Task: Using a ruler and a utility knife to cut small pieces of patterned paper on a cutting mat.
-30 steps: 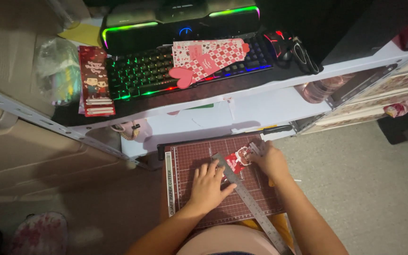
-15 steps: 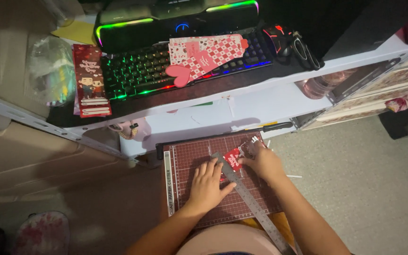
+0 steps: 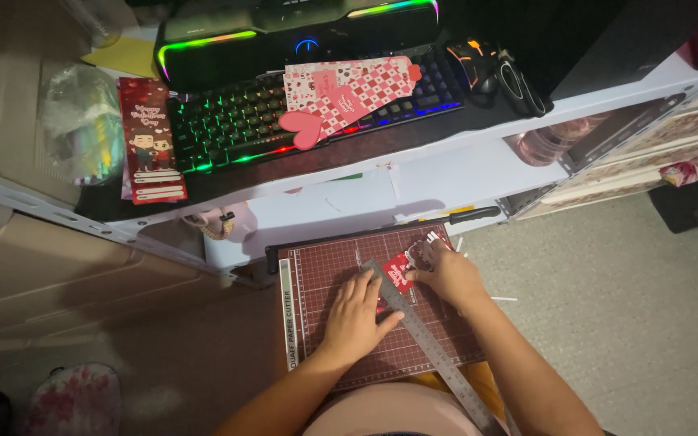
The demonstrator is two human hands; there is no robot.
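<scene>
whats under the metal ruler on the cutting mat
The metal ruler lies slanted across the dark red cutting mat, over the edge of a small red printed card. The left hand presses it down; the right hand holds the card. The covered part cannot be seen.

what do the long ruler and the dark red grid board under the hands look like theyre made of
The long grey ruler looks like metal, probably steel: thin, flat, dull silvery sheen with fine edge marks. The dark red gridded cutting board looks like matte plastic or rubbery mat with printed pale lines; which one is unclear. The left hand presses on the ruler, and the right hand holds a small red paper card, seemingly printed paper.
</scene>
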